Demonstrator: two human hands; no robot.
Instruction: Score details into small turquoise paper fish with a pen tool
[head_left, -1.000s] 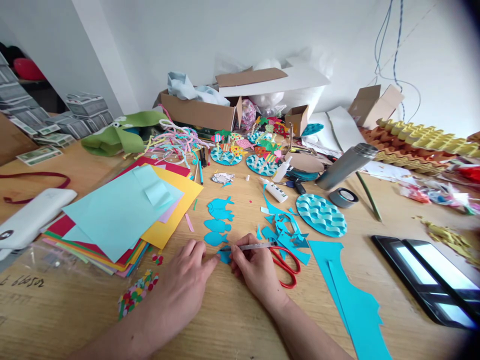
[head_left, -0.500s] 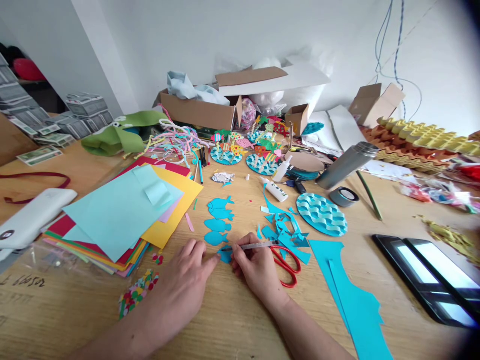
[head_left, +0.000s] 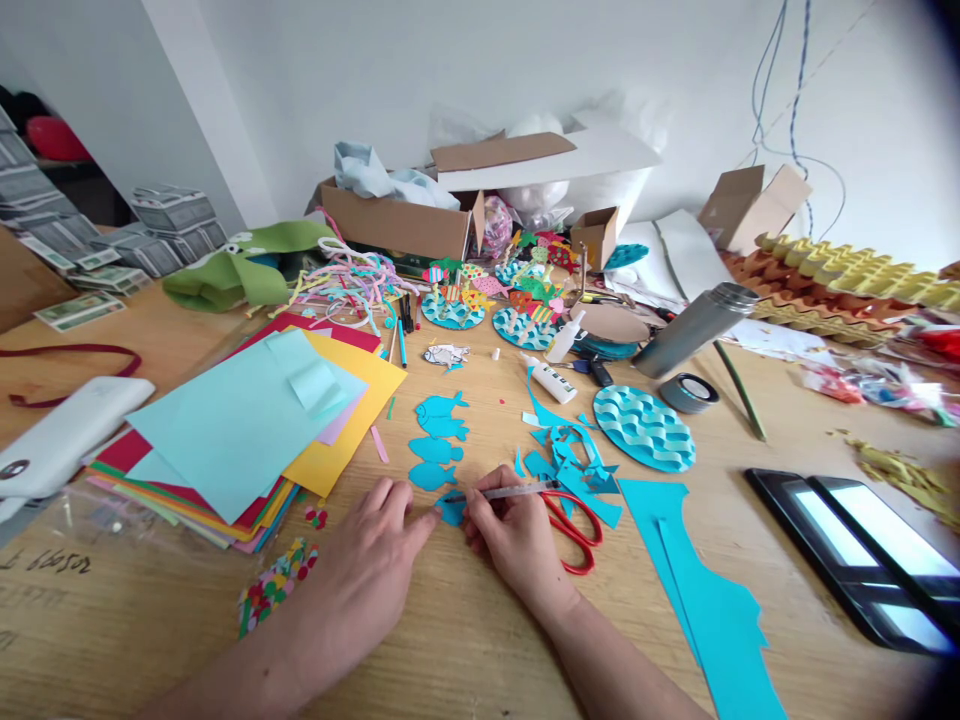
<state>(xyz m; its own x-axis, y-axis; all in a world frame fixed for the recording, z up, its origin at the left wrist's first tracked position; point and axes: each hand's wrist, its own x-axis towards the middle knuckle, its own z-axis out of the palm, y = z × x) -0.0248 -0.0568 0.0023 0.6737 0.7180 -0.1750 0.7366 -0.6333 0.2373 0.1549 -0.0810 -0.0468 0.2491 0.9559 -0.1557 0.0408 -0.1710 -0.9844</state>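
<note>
Head view: far left, upside-down handwriting [head_left: 46, 565], too unclear to read surely. Next, the paper [head_left: 240, 430], its edges fanned. Now the left hand [head_left: 371, 555], fingers loosely spread, thumb at the left edge of a blue cutout [head_left: 450, 510]! That piece sits between both hands, partly covered, just below a column of blue fish [head_left: 433, 476]. The right hand [head_left: 514, 535] pinches a pen [head_left: 517, 491], tip on the cutout. Wood runs between the forearms; right side's tight, scissors [head_left: 598, 532] just beside. Bottle label [head_left: 555, 385]: too small. Then the blue sheet [head_left: 720, 610], jagged-edged.
</note>
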